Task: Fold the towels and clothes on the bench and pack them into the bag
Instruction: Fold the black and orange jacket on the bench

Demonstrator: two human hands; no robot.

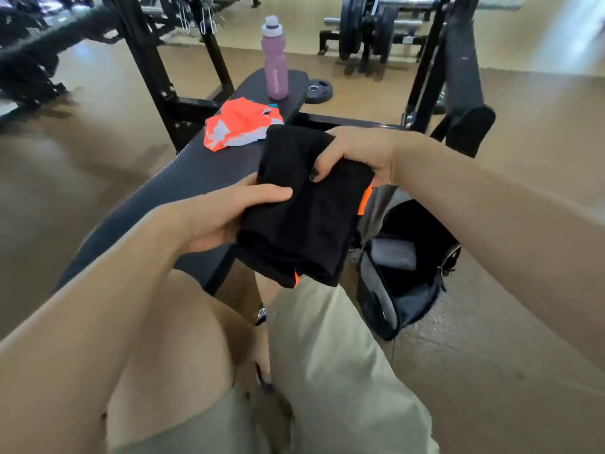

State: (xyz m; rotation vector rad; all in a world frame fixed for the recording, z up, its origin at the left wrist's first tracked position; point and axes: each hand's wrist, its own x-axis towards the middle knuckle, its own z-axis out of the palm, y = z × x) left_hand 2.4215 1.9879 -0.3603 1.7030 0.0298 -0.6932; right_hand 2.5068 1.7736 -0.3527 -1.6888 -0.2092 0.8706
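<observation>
The left hand (226,214) and the right hand (355,155) each pinch a side of the folded black cloth (304,211), held up between the bench (196,178) and the open bag (406,273) on the floor. It looks soft, light and floppy, so holding both sides should keep it folded. A crumpled orange cloth (240,126) lies on the bench.

A black folded garment (304,204) is showing orange trim. An orange-and-grey garment (240,126) is lying on the dark grey bench (183,185), beside a mauve water bottle (275,60) with a white cap.
</observation>
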